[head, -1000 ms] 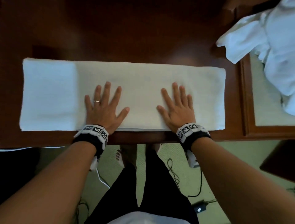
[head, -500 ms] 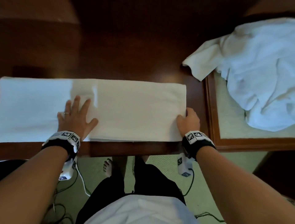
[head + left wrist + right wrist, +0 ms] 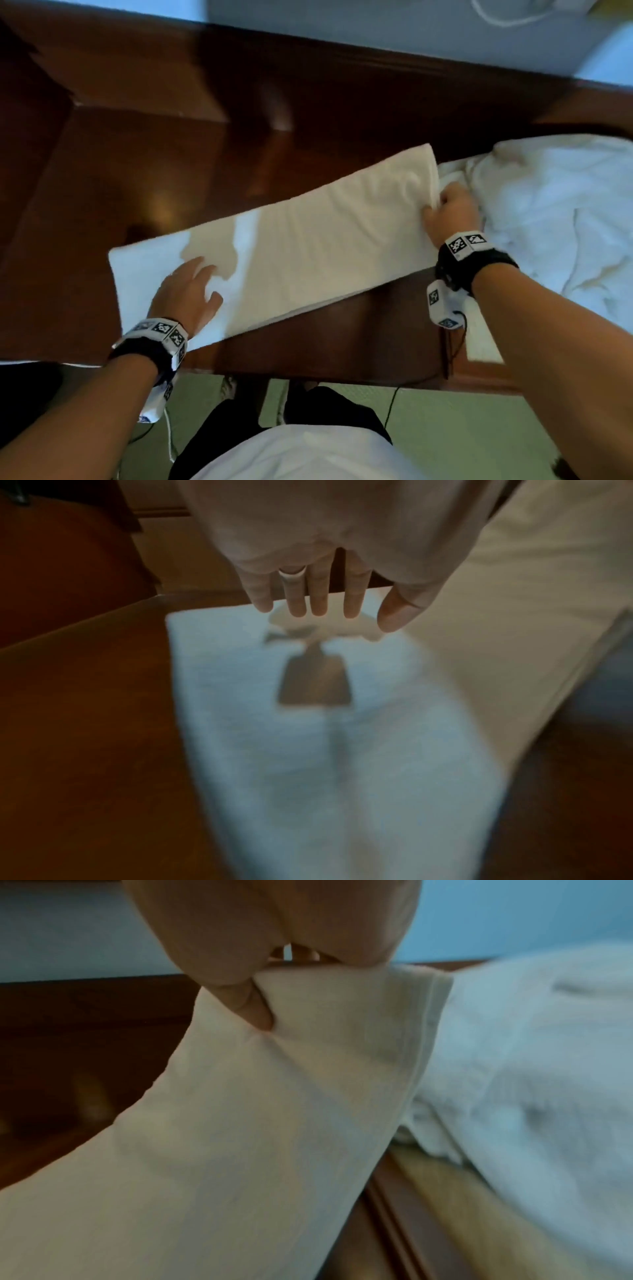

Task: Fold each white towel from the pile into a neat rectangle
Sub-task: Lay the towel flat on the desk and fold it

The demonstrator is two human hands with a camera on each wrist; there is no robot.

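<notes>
Pinching the towel [image 3: 308,246] end, right hand [image 3: 448,212] lifts it.

The folded towel [image 3: 308,240] lies slantwise on the worktop [image 3: 137,144], its right end lifted by the right hand [image 3: 448,212], its left end under the left hand [image 3: 186,294], the towel pile [image 3: 555,212] just right of it.

right hand [image 3: 448,212] went from flat on the towel [image 3: 308,236] to its right end, now pinching that end and lifting it off the table [image 3: 359,335]. left hand [image 3: 186,294] slid leftward along the towel, fingers [image 3: 320,599] straight over the left part. towel now lies at a slant, right end raised near the towel pile [image 3: 555,219].
</notes>
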